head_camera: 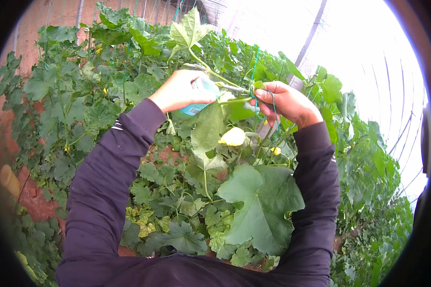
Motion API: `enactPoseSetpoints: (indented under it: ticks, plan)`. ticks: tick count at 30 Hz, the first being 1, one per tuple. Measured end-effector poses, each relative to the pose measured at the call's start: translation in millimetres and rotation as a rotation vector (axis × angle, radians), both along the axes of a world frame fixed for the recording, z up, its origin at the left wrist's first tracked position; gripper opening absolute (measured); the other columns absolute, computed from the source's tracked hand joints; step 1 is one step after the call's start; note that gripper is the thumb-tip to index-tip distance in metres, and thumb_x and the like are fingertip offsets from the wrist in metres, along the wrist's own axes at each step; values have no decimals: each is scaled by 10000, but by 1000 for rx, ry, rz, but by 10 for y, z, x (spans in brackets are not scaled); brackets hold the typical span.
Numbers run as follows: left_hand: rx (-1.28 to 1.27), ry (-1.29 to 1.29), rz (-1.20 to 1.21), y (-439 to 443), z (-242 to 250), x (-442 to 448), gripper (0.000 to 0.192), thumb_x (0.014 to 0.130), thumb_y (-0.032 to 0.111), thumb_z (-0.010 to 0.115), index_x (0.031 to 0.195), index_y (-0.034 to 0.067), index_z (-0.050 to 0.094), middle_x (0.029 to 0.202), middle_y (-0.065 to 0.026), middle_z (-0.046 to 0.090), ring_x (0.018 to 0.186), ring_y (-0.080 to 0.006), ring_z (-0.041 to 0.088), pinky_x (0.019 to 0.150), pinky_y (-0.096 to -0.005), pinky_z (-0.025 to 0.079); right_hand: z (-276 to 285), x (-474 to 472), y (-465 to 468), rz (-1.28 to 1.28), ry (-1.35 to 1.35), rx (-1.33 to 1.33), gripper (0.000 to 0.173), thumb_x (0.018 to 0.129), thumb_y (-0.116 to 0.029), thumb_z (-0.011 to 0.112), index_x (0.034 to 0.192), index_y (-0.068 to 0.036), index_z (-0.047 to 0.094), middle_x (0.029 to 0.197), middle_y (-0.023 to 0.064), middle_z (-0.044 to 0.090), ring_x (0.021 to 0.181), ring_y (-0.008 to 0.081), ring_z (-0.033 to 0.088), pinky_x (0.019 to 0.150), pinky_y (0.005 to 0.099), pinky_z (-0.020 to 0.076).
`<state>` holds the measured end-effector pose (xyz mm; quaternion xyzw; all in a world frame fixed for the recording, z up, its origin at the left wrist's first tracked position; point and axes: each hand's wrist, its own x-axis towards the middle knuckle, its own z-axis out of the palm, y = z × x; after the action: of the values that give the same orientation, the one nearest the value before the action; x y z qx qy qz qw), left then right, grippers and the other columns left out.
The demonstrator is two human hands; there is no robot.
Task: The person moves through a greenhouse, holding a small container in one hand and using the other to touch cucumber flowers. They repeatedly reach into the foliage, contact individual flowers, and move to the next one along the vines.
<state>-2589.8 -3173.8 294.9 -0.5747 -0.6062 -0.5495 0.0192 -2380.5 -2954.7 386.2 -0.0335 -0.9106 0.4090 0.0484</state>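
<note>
My left hand [186, 89] grips a bluish-green plastic bottle [204, 91] with a label and barcode, tilted towards the vine. A thin spout-like part at the bottle's end reaches towards the stem. Between the thumb and fingers of my right hand [282, 102] are a vine stem tip and green twine [255, 68], which loops below the fingers. A leafy vine stem [219, 77] runs from the upper left to that hand. Below the hands hang a pale yellow flower [232, 136] and a broad green leaf [260, 204].
Dense climbing vines [111, 97] with yellow flowers surround me on both sides. Strings hang from above. A slanting post [310, 36] stands behind, near bright translucent sheeting. Reddish soil [39, 201] and a yellowish cylindrical container [10, 180] show at the left.
</note>
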Motion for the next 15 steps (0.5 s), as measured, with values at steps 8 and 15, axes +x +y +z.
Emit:
enactPoseSetpoints:
  ticks: [8,15]
  plan:
    - [-41,140,39,-209,128,198,421,791,225,903,1132,47,734,918,-8,683,838,-103,622,789,-290,520,308,-204,-232,90,-193,164,343,1081,-342,605,1018,-17,692,660,11,616,503,104,582,537,316,578]
    - [-38,260,150,-255,260,238,426,775,242,906,1112,44,736,953,-31,658,866,-121,613,797,-299,509,379,-364,-431,61,-244,236,357,1066,-369,624,1025,-19,685,707,39,657,507,138,652,511,275,547]
